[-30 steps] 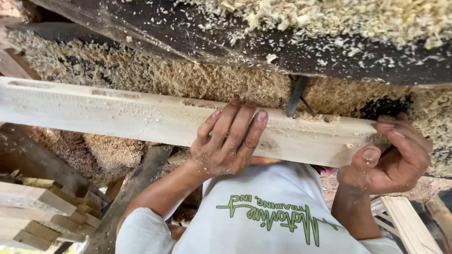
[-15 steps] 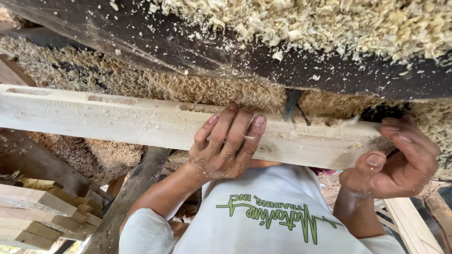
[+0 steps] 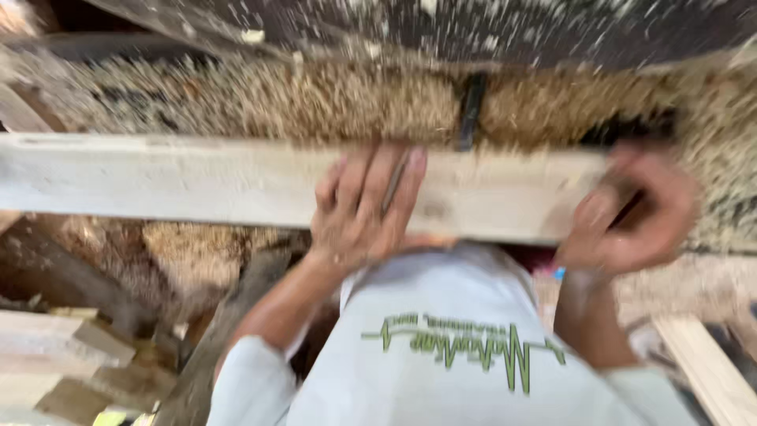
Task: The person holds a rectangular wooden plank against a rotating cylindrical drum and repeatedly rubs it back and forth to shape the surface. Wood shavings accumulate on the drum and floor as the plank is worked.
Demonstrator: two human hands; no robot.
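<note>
- Plank: long pale sawn timber, flat rectangular section, dry matte face. It lies crosswise over the sawdust-covered bench, along the bench's near edge. Its left end is cut off by the frame edge.
- Left hand: palm down, fingers spread flat on the plank's top face near its middle. Pressing, not wrapped around it.
- Right hand: at the plank's right end, fingers curled round the end grain. Looks closed on the plank, but blur smears the fingertips, so exact contact is hard to read.
- Sawdust: coarse tan shavings, thick fluffy layer across the bench behind the plank, more heaped below the bench on the left.
- Dark beam: rough blackened surface speckled with pale chips, along the far side of the bench.
- Thin dark upright piece sticks out of the sawdust just behind the plank. Can't tell what it is.
- Offcuts: stack of pale squared wood blocks at lower left, partly cropped.
- Another pale board at lower right, cut off by the corner.
- The whole frame is motion-blurred, so grain and edges are soft.
- White shirt with a green print fills the bottom centre and hides what is under the plank there.
</note>
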